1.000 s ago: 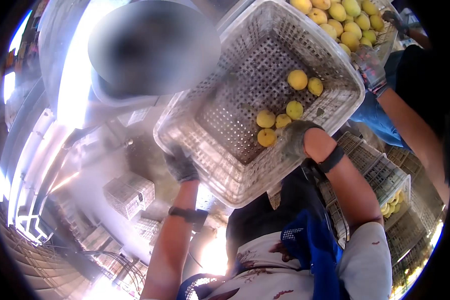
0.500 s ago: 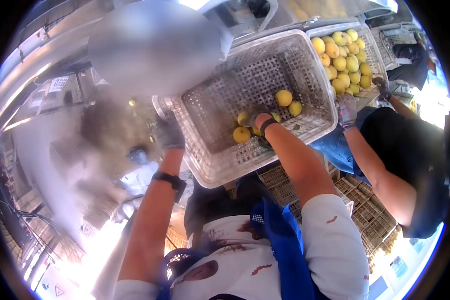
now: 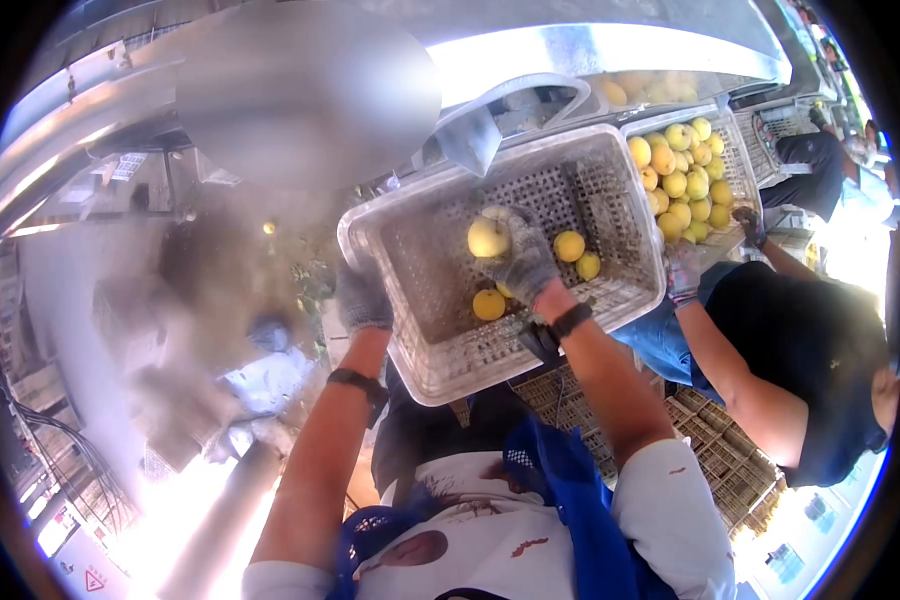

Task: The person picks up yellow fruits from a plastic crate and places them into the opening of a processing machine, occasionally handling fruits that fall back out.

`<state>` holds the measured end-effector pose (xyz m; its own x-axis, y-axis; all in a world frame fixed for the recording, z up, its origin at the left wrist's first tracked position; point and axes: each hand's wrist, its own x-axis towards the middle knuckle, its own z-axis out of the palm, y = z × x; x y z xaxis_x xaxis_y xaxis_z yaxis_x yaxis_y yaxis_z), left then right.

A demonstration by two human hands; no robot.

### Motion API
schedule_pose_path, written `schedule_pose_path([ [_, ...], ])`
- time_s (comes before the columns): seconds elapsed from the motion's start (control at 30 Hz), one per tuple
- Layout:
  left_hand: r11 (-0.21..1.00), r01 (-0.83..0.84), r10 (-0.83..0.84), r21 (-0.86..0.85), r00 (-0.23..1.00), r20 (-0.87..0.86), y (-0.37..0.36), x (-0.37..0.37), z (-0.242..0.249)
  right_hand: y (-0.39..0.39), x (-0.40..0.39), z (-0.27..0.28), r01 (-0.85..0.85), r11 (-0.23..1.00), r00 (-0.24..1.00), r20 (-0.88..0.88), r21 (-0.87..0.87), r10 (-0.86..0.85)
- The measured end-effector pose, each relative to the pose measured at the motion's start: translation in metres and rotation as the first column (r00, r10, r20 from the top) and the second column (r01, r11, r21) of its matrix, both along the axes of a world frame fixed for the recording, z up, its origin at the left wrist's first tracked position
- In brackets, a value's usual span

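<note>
My right hand, in a grey work glove, is closed round a yellow round fruit, raised above the floor of a pale, dirty plastic crate. Below it in the crate lies another fruit, with part of one more beside it near my wrist. To the right of the hand two fruits rest close together on the perforated bottom. My gloved left hand is at the left rim of the crate and appears to grip it; its fingers are blurred.
A second crate, piled with several yellow fruits, stands at the right. A co-worker in dark clothes has one gloved hand beside it. Behind the crates runs a metal machine edge. Woven baskets stand below. A smear blocks the upper left.
My right hand has come up from the crate's bottom with a fruit in it. The crate and my left hand now appear slightly lower in view, and the left hand is further right.
</note>
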<state>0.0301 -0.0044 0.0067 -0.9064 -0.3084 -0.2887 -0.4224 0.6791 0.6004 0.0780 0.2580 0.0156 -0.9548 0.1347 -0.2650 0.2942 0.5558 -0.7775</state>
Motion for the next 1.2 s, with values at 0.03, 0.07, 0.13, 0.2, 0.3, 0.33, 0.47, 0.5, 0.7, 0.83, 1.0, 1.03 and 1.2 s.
schedule_pose_path([
  [0.03,1.0,0.004,-0.004,-0.001,1.0,0.0,-0.001,0.001,-0.005,-0.007,-0.005,0.044,0.069,0.99,0.953,-0.301,0.119,-0.031],
  [0.07,1.0,0.008,-0.007,-0.003,1.0,0.002,-0.002,0.003,-0.007,-0.007,-0.011,0.059,0.067,0.99,0.95,-0.312,0.124,-0.025],
  [0.13,0.999,0.017,-0.02,0.047,0.998,0.056,-0.001,0.002,0.001,-0.008,-0.022,0.082,0.153,0.949,0.818,-0.575,0.275,0.034],
  [0.2,1.0,0.013,-0.013,0.008,1.0,0.014,-0.003,0.002,-0.007,-0.01,-0.042,0.088,0.201,0.955,0.82,-0.57,0.217,-0.043],
  [0.3,1.0,0.026,-0.026,0.009,1.0,0.012,-0.007,0.001,-0.016,-0.013,-0.07,0.067,0.144,0.971,0.813,-0.537,-0.19,-0.226],
  [0.33,0.999,0.022,-0.021,-0.026,0.999,0.049,-0.007,0.0,-0.015,-0.014,-0.073,0.066,0.154,0.968,0.808,-0.539,-0.199,-0.239],
  [0.47,1.0,0.009,-0.009,-0.004,1.0,0.005,-0.008,0.002,-0.021,-0.016,-0.079,0.057,0.239,0.933,0.785,-0.619,0.27,-0.022],
  [0.5,1.0,-0.007,0.007,0.026,1.0,-0.014,-0.009,0.002,-0.026,-0.018,-0.085,0.039,0.217,0.976,0.836,-0.518,0.012,-0.179],
  [0.7,0.999,0.027,-0.026,0.02,0.999,-0.045,-0.007,0.003,-0.018,-0.015,-0.105,0.01,0.178,0.962,0.801,-0.538,-0.205,-0.263],
  [0.83,0.999,0.021,-0.021,-0.039,1.0,-0.004,-0.004,0.001,-0.011,-0.011,-0.085,0.021,0.237,0.971,0.725,-0.67,0.028,-0.158],
  [1.0,1.0,-0.01,0.01,0.018,1.0,0.022,-0.008,0.004,-0.022,-0.029,-0.093,0.047,0.403,0.893,0.733,-0.654,0.199,-0.185],
  [1.03,1.0,-0.006,0.006,0.027,1.0,0.025,-0.008,0.003,-0.022,-0.034,-0.095,0.054,0.464,0.863,0.744,-0.617,0.199,-0.258],
  [1.2,1.0,0.018,-0.018,0.01,1.0,0.023,-0.005,0.002,-0.009,-0.033,-0.102,0.08,0.442,0.896,0.755,-0.554,0.034,-0.351],
])
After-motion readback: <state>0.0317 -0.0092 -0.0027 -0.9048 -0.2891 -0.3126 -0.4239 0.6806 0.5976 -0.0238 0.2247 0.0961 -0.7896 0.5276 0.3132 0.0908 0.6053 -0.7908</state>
